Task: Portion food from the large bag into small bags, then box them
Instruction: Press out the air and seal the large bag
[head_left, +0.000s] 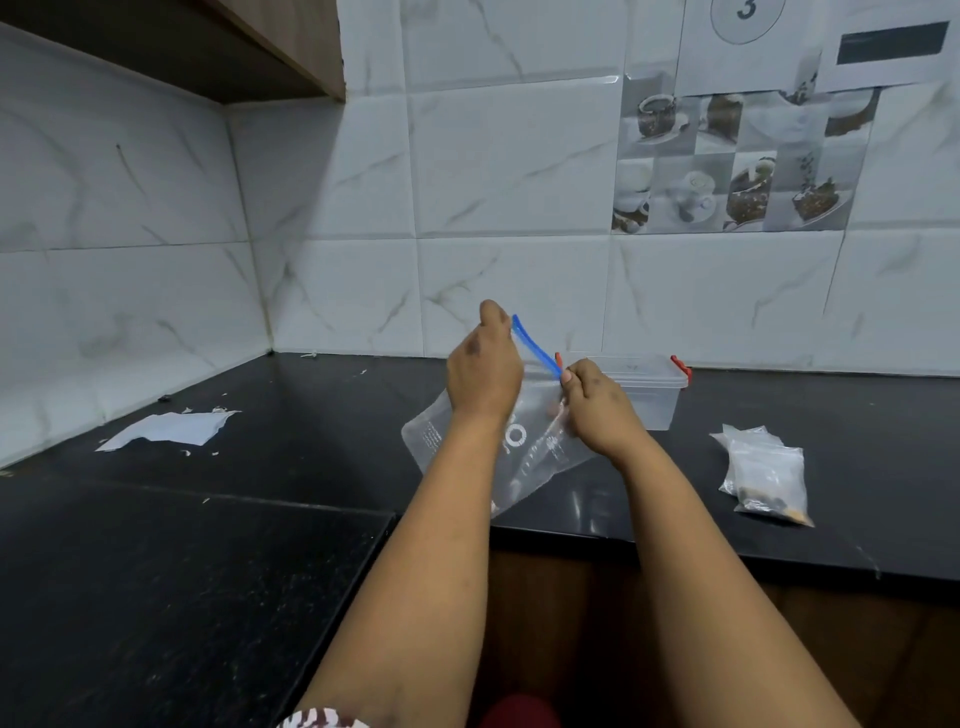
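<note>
The left hand (484, 371) pinched the upper end of the blue zip strip (535, 345) of the large bag (511, 452), thumb and fingers curled on the plastic. The right hand (597, 402) gripped the strip's lower end, its fingers curled round the bag's edge. Between them the large bag was held tilted above the black counter (291, 467), its clear body hanging toward the counter's front edge; whether its lower corner touched the counter could not be told. Just behind the large bag stood a clear plastic box (649, 389) with red clasps, lid on. Right of the large bag, well apart, lay a small pile of small bags (769, 473), at least one holding dark food. Far left of the large bag lay torn white paper (171, 428).
</note>
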